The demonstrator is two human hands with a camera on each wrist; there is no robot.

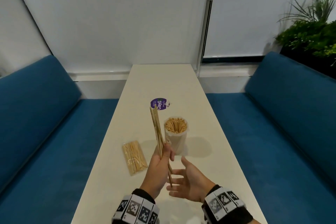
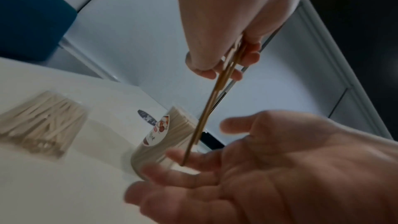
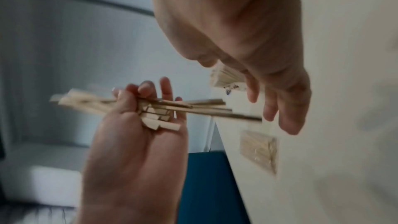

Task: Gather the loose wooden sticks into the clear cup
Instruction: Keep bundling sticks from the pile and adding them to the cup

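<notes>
Right now the left hand [image 1: 160,162] grips a small bundle of wooden sticks [image 1: 157,131] above the white worktop [image 1: 209,132], fingers curled around the lower part so the bundle leans up and away toward 11 o'clock, its lower ends poking out below the palm. Facing it, the right hand [image 1: 189,178] is spread, palm turned toward the left hand, fingers straight and holding nothing; the sticks' lower tips lie just beside or against those fingers, and the blur does not settle which. Standing upright at 12 o'clock from the hands, the clear cup [image 1: 176,136] is already packed with sticks. At 9 o'clock from the cup lies a clear packet of sticks [image 1: 135,157], flat on the worktop. Beyond the cup at 11 o'clock sits a round purple sticker [image 1: 158,104]. Blue benches [image 1: 36,123] flank the worktop on both sides.
</notes>
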